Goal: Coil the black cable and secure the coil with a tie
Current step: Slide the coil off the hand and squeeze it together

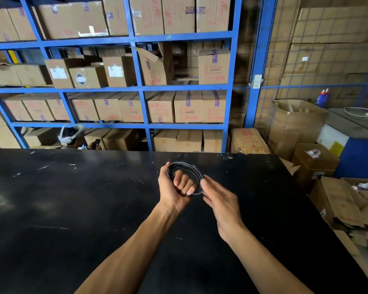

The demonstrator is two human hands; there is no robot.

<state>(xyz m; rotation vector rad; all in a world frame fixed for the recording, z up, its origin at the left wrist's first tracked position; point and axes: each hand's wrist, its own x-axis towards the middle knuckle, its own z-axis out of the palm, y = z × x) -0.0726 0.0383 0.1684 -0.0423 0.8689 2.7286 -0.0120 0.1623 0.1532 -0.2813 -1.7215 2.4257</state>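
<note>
The black cable [192, 167] is wound into a round coil of several loops, held up above the black table [72, 209]. My left hand [174, 187] grips the coil's left side, with its fingers curled through the middle of the ring. My right hand [219, 200] is at the coil's lower right edge, its thumb and fingertips pinching the loops there. I see no tie; the lower part of the coil is hidden behind my fingers.
Blue shelving [136, 88] full of cardboard boxes stands behind the table. A person [72, 137] sits low beyond the far edge. Open cardboard boxes [314, 164] crowd the floor to the right of the table.
</note>
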